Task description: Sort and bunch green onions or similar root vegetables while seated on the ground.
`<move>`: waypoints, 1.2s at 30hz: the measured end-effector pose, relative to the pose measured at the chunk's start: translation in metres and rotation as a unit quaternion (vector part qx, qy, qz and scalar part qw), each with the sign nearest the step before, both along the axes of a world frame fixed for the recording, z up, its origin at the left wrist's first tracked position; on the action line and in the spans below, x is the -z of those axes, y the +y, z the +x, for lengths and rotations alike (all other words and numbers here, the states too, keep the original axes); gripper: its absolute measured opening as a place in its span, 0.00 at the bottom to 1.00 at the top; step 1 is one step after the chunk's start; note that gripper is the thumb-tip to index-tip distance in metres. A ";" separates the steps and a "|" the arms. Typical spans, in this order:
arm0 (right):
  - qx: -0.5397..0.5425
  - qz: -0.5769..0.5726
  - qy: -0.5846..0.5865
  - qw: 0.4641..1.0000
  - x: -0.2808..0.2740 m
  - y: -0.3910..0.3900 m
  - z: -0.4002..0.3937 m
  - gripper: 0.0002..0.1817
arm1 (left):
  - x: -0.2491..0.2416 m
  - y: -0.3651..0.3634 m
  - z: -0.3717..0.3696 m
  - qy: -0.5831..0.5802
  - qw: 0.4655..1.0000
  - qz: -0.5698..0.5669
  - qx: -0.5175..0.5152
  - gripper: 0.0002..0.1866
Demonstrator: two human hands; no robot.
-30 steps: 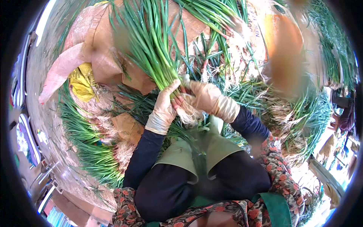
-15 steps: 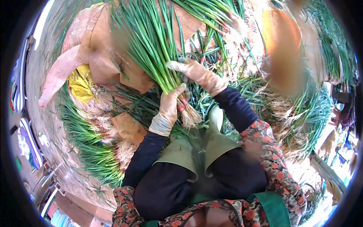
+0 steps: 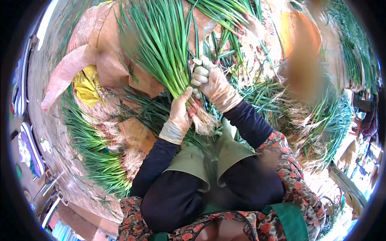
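Note:
A bunch of green onions (image 3: 164, 54) slants across the middle, leaves up and to the left, with pale roots (image 3: 206, 122) towards my knees. My left hand (image 3: 183, 108), in a whitish glove, is wrapped round the stems just above the roots. Beside the bunch on its right, my gloved right hand (image 3: 208, 80) is closed with curled fingers. Whatever it may hold is hidden by the fingers.
Another bunch of green onions (image 3: 225, 14) lies beyond, on sacking. Several bunches (image 3: 102, 164) line the left floor, near a yellow bag (image 3: 86, 90). Loose onions (image 3: 305, 120) with tangled roots are heaped at right. Green boots (image 3: 187, 162) are below my hands.
My right hand has gone from stretched fingers across the stems to a closed fist at their right side. My left hand keeps its hold, and the bunch has shifted slightly.

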State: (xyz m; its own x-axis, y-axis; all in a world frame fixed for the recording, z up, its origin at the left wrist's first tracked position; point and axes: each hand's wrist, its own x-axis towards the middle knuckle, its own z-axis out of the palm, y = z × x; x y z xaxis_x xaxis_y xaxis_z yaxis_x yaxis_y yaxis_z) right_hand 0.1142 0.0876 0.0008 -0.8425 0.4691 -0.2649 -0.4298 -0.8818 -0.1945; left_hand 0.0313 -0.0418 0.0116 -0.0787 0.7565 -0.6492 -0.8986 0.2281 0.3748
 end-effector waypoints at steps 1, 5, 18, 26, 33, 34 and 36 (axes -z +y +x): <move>0.022 0.007 -0.069 0.997 0.008 0.016 0.001 0.12 | 0.000 -0.002 -0.002 -0.012 0.999 0.042 0.030 0.12; 0.007 0.103 -0.234 0.967 0.024 0.065 0.029 0.14 | 0.004 -0.004 0.000 -0.160 0.976 0.138 -0.047 0.10; 0.057 0.023 -0.175 0.983 -0.017 -0.025 -0.003 0.09 | -0.022 0.003 0.000 -0.415 0.885 0.124 -0.170 0.08; -0.134 0.129 -0.177 0.967 0.017 0.051 0.024 0.07 | -0.057 0.002 -0.032 -0.426 0.838 0.317 -0.124 0.07; -0.121 0.739 -0.394 0.534 0.004 0.101 0.064 0.17 | -0.067 0.021 -0.054 -0.267 0.927 0.214 -0.153 0.14; -0.032 0.686 -0.499 0.529 0.001 0.123 0.063 0.12 | -0.057 0.022 -0.048 -0.298 0.929 0.169 -0.137 0.17; 0.036 0.745 -0.573 0.339 0.016 0.150 0.071 0.12 | -0.029 0.017 -0.043 -0.220 0.964 0.135 -0.066 0.17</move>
State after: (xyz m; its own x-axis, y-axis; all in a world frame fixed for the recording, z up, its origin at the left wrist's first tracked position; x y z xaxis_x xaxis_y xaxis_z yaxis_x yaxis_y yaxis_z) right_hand 0.1848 0.2378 -0.0155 -0.5593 0.8098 0.1771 0.6713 0.5679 -0.4763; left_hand -0.0115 -0.0250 0.0402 0.0524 0.9049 -0.4224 -0.9986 0.0491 -0.0188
